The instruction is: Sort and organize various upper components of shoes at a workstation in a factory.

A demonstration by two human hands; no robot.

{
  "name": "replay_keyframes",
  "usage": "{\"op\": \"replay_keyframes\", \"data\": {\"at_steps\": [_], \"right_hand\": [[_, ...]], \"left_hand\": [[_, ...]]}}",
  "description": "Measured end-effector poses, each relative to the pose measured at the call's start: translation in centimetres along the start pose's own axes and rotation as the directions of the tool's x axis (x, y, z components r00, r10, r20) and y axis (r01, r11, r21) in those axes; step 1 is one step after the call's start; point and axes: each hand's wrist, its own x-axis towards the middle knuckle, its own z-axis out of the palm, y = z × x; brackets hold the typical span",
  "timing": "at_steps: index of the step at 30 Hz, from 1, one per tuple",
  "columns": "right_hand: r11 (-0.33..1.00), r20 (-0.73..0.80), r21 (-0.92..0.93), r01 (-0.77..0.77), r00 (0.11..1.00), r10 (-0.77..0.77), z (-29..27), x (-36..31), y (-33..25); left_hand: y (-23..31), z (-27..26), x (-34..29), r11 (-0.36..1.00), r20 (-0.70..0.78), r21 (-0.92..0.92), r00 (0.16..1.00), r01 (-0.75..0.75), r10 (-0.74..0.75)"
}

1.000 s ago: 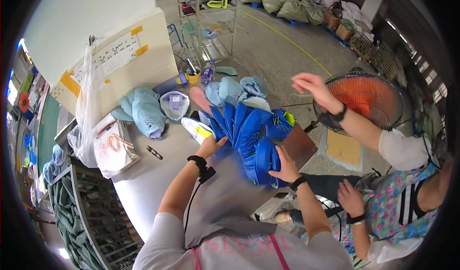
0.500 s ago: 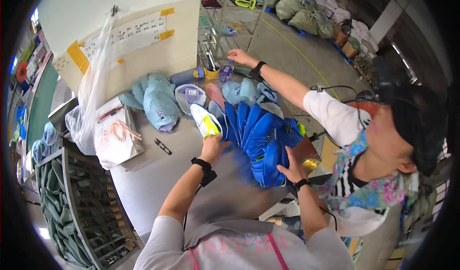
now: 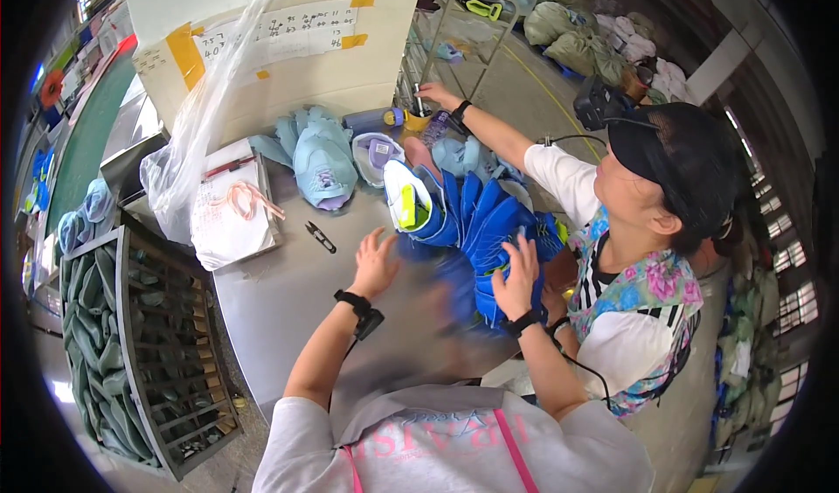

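Observation:
My left hand (image 3: 374, 266) is raised over the grey tabletop with its fingers spread and nothing in them. Just beyond it lies a bunch of blue shoe uppers (image 3: 498, 231), fanned out in a row. At the row's left end, one upper shows a white lining and a yellow-green tongue (image 3: 411, 209). Beside the near right part of the bunch is my right hand (image 3: 517, 276), fingers stretched upward and apart; it seems to hold nothing. Whether it touches the blue uppers I cannot tell. A blue patch between my hands is smeared by motion.
Light blue uppers (image 3: 322, 165), thread snips (image 3: 321, 237) and a paper stack (image 3: 229, 204) lie across the table. A co-worker's hand (image 3: 440, 95) reaches toward a yellow cup of tools (image 3: 418, 121). A rack of green pieces (image 3: 170, 353) stands at left.
My left hand has let go of the white-lined upper and drawn back, fingers spreading. My right hand has lifted and opened beside the blue uppers. The view has shifted, and the co-worker's head has turned.

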Motion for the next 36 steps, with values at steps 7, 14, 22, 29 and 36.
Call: {"op": "replay_keyframes", "data": {"at_steps": [7,14,22,29,36], "right_hand": [[0.974,0.097,0.161,0.162,0.979,-0.179,2.3,-2.0,-5.3],[0.839,0.172,0.410,0.357,0.873,-0.456,5.0,2.6,-13.9],[0.967,-0.068,0.012,0.255,0.965,-0.253,13.4,23.9,-9.3],[0.804,0.191,-0.530,-0.271,0.885,0.425,12.2,31.4,14.0],[0.859,0.592,-0.438,-0.264,0.634,0.497,17.9,26.3,26.0]], "left_hand": [[-8.1,-6.0,-8.2,0.832,0.083,0.404,0.891,0.380,-0.447],[-8.2,-6.5,-11.2,0.772,0.316,0.585,0.805,0.251,-0.501],[-8.2,-6.2,-9.9,0.814,0.288,0.498,0.827,0.301,-0.482],[-8.8,-6.6,-10.8,0.808,0.275,0.471,0.812,0.354,-0.515],[-8.3,-6.7,-9.3,0.769,0.342,0.536,0.742,0.350,-0.576]]}}
